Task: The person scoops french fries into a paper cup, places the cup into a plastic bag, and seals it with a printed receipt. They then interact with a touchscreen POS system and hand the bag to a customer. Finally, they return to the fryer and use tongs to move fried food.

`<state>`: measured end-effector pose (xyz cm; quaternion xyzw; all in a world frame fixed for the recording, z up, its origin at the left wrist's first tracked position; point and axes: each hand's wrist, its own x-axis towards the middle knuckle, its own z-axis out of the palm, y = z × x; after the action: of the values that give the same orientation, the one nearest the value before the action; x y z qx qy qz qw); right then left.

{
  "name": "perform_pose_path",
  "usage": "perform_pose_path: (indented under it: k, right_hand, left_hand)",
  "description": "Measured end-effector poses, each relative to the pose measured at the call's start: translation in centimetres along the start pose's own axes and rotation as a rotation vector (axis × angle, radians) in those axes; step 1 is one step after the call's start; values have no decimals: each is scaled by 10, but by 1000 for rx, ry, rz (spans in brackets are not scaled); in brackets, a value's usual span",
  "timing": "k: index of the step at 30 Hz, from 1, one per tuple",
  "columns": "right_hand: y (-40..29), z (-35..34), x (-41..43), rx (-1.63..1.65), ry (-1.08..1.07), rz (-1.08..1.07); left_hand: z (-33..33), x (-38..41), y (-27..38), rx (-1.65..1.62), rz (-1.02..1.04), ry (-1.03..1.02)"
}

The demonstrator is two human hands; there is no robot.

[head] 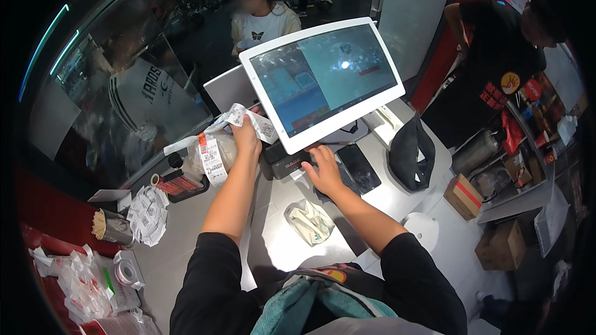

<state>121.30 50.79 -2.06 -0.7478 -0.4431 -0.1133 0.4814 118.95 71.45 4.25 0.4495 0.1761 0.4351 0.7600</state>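
My left hand (246, 138) grips a curled paper receipt (264, 129) printed with a square code, left of a white-framed touchscreen terminal (326, 86). Just below and left of that hand stands a clear plastic bag (226, 149) with a long printed slip (213, 160) stuck to it; its contents are hard to make out. My right hand (326, 170) has its fingers apart at the screen's lower edge, beside a black box-shaped device (285, 164). A white paper edge (297, 174) shows under the device. Near my right hand lies a dark smartphone (358, 169).
A crumpled printed wrapper (309, 222) lies before me. Leftward are a pile of paper slips (148, 215), a stick holder (114, 228) and plastic bags (86, 284). A black pouch (412, 153) stands right. One person (263, 23) stands beyond the counter; a co-worker (498, 60) is at right.
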Motion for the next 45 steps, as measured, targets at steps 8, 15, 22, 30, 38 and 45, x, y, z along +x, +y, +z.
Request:
perform_pose_path:
  k: [8,15,22,30,38,45]
  right_hand:
    - [-106,-53,-8,362,65,-223]
    - [-171,-72,-33,220,-610,-132]
    - [-202,-46,-65,195,-669,-158]
    - [-201,12,-125,1343,-890,731]
    - [-202,63,-178,1158,-1111,786]
    - [-154,113,-82,598,-654,492]
  left_hand:
    - [-19,-129,90,824,599,-454]
    - [-87,-245,120,1029,133,-772]
    - [-162,-326,108,1049,-211,-414]
    - [-211,-389,107,700,-427,-326]
    - [-224,-407,147,266,-894,-394]
    - [-267,-444,141,95,-972,72]
